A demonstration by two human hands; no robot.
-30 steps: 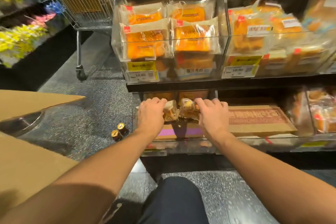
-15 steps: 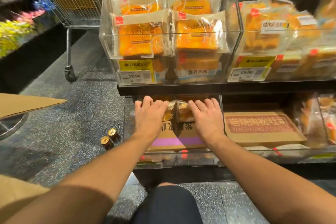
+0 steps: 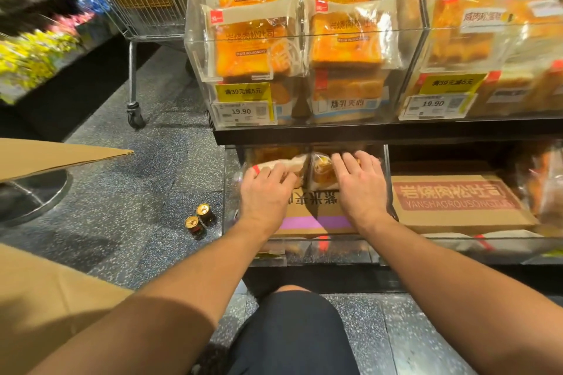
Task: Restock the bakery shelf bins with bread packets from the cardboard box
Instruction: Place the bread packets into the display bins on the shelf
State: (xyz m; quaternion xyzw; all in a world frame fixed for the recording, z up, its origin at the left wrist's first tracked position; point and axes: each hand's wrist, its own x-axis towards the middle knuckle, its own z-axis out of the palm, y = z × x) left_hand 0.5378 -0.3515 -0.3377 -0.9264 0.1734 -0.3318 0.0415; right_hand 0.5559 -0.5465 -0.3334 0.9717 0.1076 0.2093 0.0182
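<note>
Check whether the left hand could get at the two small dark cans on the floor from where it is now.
Probably yes. The left hand rests on a bread packet in the lower bin, and the two cans stand on open floor just left of that bin, with nothing visible between but the bin's clear side wall.

Under my fingers (image 3: 347,161) the lower shelf (image 3: 335,253) carries flat printed cartons, with bread packets (image 3: 323,172) at their far end, while above them the upper shelf (image 3: 380,131) bears clear bins (image 3: 304,33) packed with orange bread.
</note>
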